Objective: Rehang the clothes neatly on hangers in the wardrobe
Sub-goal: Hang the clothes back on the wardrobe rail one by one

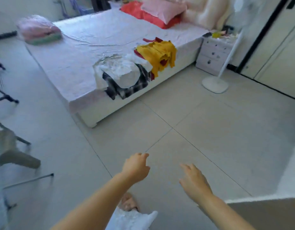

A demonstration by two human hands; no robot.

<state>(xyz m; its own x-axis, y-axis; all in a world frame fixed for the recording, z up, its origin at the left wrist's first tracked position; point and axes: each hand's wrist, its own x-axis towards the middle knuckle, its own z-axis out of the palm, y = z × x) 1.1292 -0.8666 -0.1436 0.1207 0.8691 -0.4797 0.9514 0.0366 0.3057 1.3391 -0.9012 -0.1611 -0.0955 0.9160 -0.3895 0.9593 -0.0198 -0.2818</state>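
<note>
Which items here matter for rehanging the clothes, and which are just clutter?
For the job: yellow garment, white garment, checked garment, heaped on the bed; left hand and right hand, both empty.
Lying about: bagged bedding, pink pillow, nightstand, standing fan.

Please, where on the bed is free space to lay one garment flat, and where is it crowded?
The middle of the sheet is bare, bordered by the bagged bundle at the left corner, the pillows at the head, and the near right edge. That edge is crowded: the yellow garment, white garment and plaid garment overlap.
</note>
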